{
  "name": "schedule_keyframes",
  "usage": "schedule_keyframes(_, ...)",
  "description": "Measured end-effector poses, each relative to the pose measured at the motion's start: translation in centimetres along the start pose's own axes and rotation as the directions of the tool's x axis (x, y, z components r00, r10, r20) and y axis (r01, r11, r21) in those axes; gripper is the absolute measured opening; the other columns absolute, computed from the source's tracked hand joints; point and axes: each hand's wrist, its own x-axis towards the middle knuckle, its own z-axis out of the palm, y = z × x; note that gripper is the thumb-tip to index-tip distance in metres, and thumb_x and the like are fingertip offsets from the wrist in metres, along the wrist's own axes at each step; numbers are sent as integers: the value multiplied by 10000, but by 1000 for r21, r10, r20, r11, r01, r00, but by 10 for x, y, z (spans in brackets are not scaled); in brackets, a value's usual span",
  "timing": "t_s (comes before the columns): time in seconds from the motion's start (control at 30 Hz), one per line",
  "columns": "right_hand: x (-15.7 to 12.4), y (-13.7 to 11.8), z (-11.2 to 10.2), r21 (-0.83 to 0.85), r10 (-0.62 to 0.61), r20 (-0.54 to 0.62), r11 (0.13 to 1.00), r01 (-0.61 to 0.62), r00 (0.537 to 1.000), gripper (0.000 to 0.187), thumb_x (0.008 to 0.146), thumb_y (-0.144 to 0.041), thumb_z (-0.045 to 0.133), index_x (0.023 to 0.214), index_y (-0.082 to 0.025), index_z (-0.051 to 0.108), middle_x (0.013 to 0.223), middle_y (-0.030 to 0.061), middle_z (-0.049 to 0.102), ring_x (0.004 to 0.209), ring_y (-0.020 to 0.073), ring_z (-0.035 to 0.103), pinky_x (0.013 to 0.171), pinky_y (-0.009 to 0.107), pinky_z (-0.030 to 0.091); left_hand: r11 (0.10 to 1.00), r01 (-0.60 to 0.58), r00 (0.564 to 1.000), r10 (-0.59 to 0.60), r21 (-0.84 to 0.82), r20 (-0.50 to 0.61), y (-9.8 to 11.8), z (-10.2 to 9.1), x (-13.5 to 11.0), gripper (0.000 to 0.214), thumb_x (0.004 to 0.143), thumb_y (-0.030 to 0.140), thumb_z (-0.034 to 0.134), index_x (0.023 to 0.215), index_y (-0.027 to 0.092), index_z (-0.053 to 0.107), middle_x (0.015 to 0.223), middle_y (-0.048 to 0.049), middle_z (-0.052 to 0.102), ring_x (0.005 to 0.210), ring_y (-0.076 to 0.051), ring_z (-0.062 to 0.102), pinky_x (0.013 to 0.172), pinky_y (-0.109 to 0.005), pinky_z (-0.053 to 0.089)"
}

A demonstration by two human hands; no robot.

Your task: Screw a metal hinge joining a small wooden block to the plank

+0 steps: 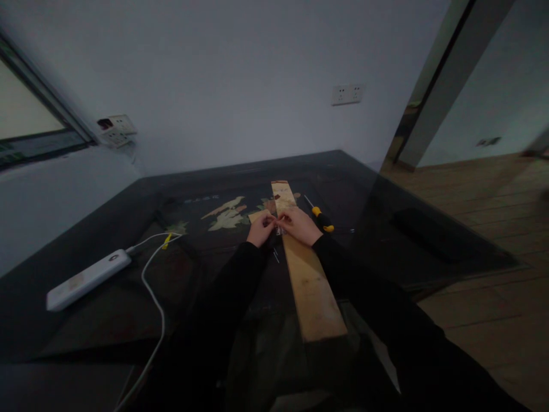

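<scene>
A long, narrow wooden board (311, 283) runs away from me across the dark table. My left hand (261, 229) is at its left edge, thumb and fingers pinched together. My right hand (300, 224) lies across the board, its fingertips closed and meeting those of the left. Just beneath the fingertips shows a small shiny piece (280, 231), too small to name. Whatever the fingers pinch is hidden. Behind my left hand, a shorter piece of wood (256, 216) touches or nearly touches the board. Thin metal pins, perhaps screws or nails (275, 255), lie left of the board.
A yellow and black screwdriver (322, 218) lies right of the board. At the left is a white power strip or power bank (89, 279) with a white cable (159, 309). A dark flat object (424, 233) lies at the right. The table (240, 171) meets the wall behind.
</scene>
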Motion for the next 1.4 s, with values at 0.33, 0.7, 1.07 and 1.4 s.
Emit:
schedule_keyframes(0.33,-7,-2,3,-117,81,126,991,-66,989,427,750,-456,663,1108,-224,637,1061,107,537,1093,272,463,881,386,376,999,-35,998,34,-25,-60,0,-1,0,105,715,131,561,816,154,580,662,19,607,622,-113,594,657,-235,465)
schedule_keyframes(0.7,-5,2,3,-89,60,130,995,-48,990,396,749,-463,664,1063,-223,640,1059,100,526,1072,259,471,858,372,382,866,-201,958,272,457,-94,-12,-29,10,175,775,130,482,893,186,599,864,-45,627,817,-176,592,785,-306,464)
schedule_keyframes(1.07,-5,2,4,-97,61,122,994,-50,991,405,741,-476,664,1064,-232,641,1068,102,526,1095,277,463,878,390,376,727,-162,980,197,667,24,-30,-35,20,456,753,432,636,1129,176,594,1246,-159,553,1178,-328,474,1037,-471,297)
schedule_keyframes(1.4,-6,2,4,-91,50,120,995,-39,992,396,751,-459,660,1072,-226,640,1067,103,528,1090,270,463,871,377,377,659,-183,981,173,730,89,-27,-43,17,596,701,443,688,1209,153,570,1197,-170,592,1124,-326,531,989,-442,386)
